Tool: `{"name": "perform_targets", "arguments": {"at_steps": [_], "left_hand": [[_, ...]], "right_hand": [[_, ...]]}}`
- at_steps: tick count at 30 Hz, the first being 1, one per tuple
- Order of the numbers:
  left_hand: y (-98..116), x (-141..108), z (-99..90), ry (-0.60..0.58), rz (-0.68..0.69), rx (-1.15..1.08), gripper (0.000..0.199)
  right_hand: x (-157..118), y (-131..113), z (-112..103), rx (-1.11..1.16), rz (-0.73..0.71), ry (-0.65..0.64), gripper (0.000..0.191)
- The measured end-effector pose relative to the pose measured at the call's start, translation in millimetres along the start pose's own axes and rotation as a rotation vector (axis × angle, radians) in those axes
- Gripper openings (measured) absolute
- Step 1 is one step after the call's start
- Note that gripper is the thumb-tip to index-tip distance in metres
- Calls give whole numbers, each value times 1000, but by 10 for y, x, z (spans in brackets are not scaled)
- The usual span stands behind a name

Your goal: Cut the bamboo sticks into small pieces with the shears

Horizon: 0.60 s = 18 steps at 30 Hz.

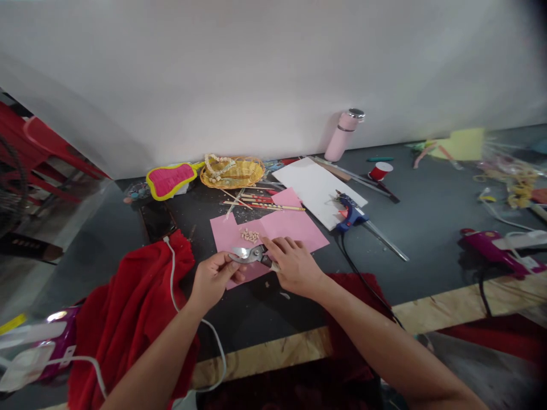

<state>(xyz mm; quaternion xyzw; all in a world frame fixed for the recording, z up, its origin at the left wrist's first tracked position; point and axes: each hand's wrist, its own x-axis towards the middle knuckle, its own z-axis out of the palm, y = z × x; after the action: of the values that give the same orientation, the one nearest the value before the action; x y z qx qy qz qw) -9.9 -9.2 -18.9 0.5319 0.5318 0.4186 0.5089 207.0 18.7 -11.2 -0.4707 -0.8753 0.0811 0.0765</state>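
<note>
My right hand (297,266) is wrapped round the handles of a pair of pruning shears (255,254), whose metal jaws point left. At the jaws, my left hand (219,274) is closed in a pinch, and whatever lies between its fingertips is too small to make out. Both hands are over the pink paper (294,228). Just beyond the shears, a small heap of pale cut pieces (249,234) sits on that paper. Several thin sticks (265,204) lie behind it, some with red parts.
Behind are a wicker basket (245,171) and a pink-and-yellow paddle-shaped item (168,183). White board (318,185), blue glue gun (352,213), red spool (380,171) and pink flask (343,136) stand rightward. At left are a phone (157,221), white cable (172,267) and red cloth (137,296).
</note>
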Motion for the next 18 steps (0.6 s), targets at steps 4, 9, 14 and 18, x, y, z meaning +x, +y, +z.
{"name": "perform_targets", "arguments": {"at_steps": [4, 9, 14, 18], "left_hand": [[-13, 0, -6, -30, -12, 10, 19], [-34, -4, -2, -22, -12, -5, 20], [-15, -32, 0, -19, -33, -46, 19], [16, -52, 9, -15, -33, -91, 20]], "right_hand": [[8, 8, -2, 23, -7, -12, 60], [11, 11, -15, 30, -23, -38, 65], [-9, -12, -28, 75, -35, -25, 56], [-25, -32, -22, 80, -31, -10, 51]]}}
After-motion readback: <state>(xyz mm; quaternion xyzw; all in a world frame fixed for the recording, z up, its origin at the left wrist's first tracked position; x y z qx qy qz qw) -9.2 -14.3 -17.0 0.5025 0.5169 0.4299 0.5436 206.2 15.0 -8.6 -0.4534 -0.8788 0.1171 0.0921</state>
